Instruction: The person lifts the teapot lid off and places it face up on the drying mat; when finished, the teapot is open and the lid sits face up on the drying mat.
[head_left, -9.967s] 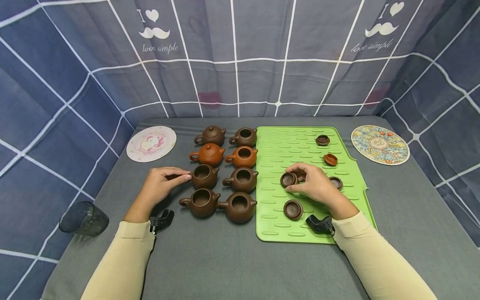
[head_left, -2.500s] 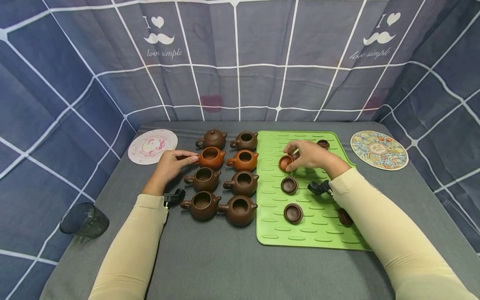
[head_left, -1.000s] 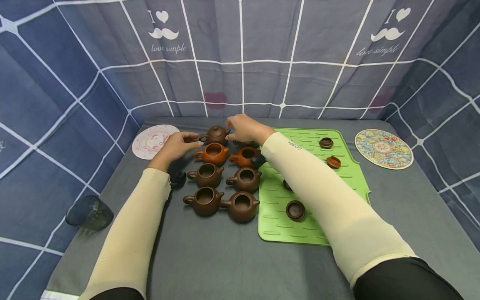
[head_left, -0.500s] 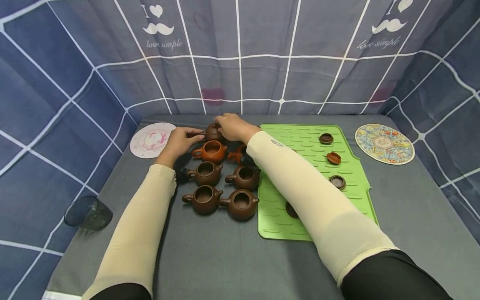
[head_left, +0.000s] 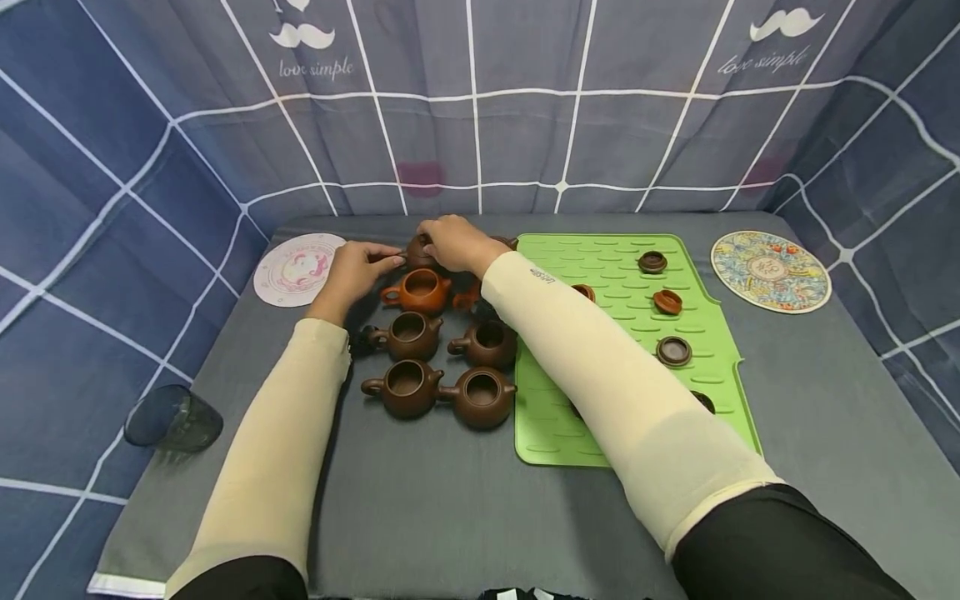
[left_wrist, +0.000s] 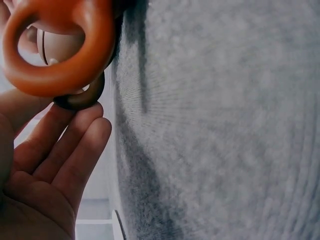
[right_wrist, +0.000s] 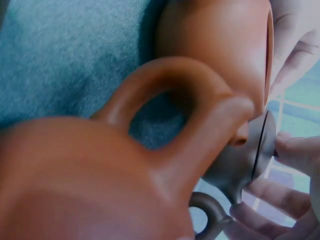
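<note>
At the back left of the teapot rows stands a dark brown teapot (head_left: 417, 254). My left hand (head_left: 356, 273) pinches its handle (left_wrist: 92, 95), partly hidden behind an orange handle (left_wrist: 60, 87) in the left wrist view. Reaching across, my right hand (head_left: 459, 246) grips the knob of the teapot's lid (right_wrist: 265, 140), which sits on the pot. In front stands a lidless orange teapot (head_left: 420, 290). Several open brown teapots, such as one at the front (head_left: 482, 397), fill the two rows. My right hand and sleeve partly hide the back right pots.
A green mat (head_left: 543, 442) on the right bears several loose lids, including an orange lid (head_left: 667, 302) and a brown lid (head_left: 673, 351); my right sleeve covers some. A dark glass (head_left: 174, 419) stands at the left edge. Round mats, pink (head_left: 296, 271) and patterned (head_left: 771, 271), lie at the back.
The left orange teapot lost its lid, which my right hand put on the green mat. Both hands then moved to the back left teapot, the right one closing on its lid knob.
</note>
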